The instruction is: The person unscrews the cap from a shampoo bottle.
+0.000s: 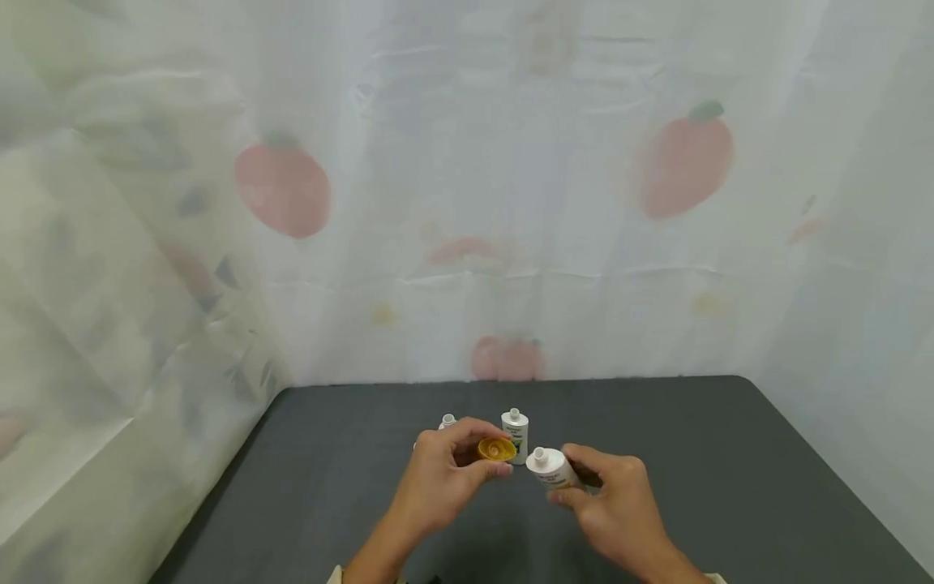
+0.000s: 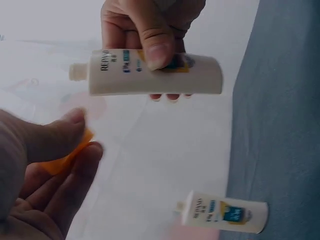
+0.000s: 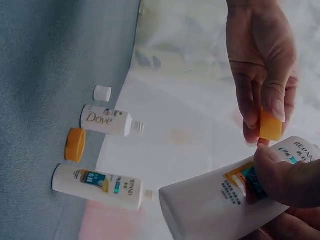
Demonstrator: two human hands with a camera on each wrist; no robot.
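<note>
L hand (image 1: 445,474) is pinching a round orange plastic cap (image 1: 497,448) btwn thumb and fingers, above the dark grey counter (image 1: 730,470). R hand (image 1: 616,503) is gripping a white plastic uncapped bottle w/ blue-yellow label (image 1: 552,468), fingers curled round its body, neck pointing to 10 o'clock toward the cap, just apart from it. A second uncapped white bottle (image 1: 515,434) is standing on the counter at 12 o'clock from the hands. In the right wrist view, a white Dove bottle (image 3: 106,120), a loose orange cap (image 3: 75,144) and a small white cap (image 3: 102,93) are sitting nearby.
</note>
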